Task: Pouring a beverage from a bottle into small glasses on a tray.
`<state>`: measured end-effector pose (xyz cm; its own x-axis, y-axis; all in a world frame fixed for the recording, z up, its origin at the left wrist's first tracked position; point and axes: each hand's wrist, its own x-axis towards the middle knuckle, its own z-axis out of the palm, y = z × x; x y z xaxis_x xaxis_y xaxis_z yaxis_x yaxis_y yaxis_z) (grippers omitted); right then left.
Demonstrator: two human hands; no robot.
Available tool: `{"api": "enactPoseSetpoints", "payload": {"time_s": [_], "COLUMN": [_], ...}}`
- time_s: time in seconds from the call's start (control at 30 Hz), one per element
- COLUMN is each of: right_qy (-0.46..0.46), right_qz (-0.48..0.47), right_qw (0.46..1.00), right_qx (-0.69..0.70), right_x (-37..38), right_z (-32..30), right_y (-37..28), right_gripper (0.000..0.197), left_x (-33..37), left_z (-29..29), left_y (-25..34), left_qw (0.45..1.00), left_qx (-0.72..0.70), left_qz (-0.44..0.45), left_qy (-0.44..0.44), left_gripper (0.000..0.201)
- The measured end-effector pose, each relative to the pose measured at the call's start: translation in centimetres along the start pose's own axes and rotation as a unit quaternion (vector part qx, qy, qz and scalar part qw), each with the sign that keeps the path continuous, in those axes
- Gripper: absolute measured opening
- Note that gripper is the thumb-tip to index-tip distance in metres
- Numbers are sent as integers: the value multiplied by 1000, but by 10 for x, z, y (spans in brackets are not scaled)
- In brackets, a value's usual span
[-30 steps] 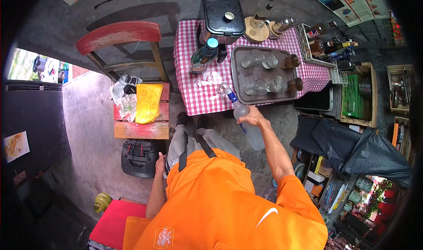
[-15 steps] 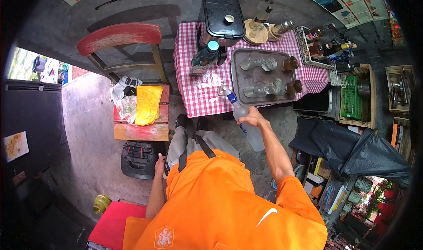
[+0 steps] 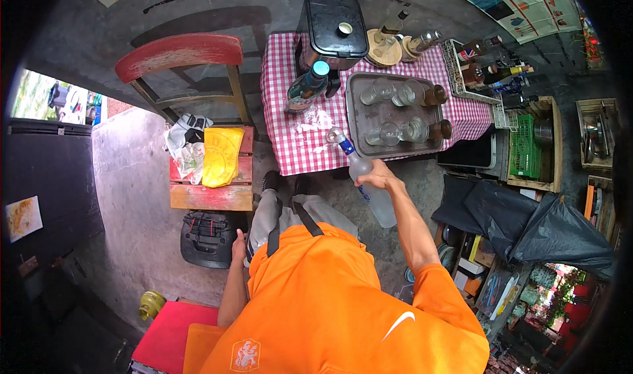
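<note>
My right hand is wrapped round the neck end of a frosted glass bottle with blue bands. The bottle slants, its mouth end over the front edge of the checked tablecloth and its base out over the floor. Just beyond it lies a dark tray bearing several clear and brown glasses. To the left of the tray a green bottle with a light blue cap stands on the cloth. Down by my thigh hangs my left hand, fingers stretched out and holding nothing, near a black bag.
A black bin-like container stands at the table's back, beside bottles on round wooden boards. At left is a red wooden chair with a yellow bag. Crates and black plastic sheeting occupy the right.
</note>
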<state>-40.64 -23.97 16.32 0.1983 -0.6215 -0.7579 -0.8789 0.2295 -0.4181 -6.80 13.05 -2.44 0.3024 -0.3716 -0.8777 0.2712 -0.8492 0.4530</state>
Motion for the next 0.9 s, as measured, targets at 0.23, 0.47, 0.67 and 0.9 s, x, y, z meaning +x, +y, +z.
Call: {"api": "enactPoseSetpoints", "payload": {"time_s": [0.23,0.47,0.67,0.9], "right_qy": [-6,-15,-13,-5], "right_qz": [10,5,8,5], "right_qw": [1000,1000,1000,1000], "right_qx": [6,4,0,0], "right_x": [8,6,4,0], "right_z": [2,1,0,-2], "right_y": [15,6,5,0], "right_gripper": [69,69,69,67], "left_x": [-21,-18,-12,-4], "left_z": [6,3,2,2], "left_y": [32,23,19,11], "left_qw": [1000,999,999,1000], "left_qx": [25,34,45,27], "left_qz": [-7,12,-3,-11], "left_qy": [-6,-10,5,-9], "left_gripper": [82,80,80,81]}}
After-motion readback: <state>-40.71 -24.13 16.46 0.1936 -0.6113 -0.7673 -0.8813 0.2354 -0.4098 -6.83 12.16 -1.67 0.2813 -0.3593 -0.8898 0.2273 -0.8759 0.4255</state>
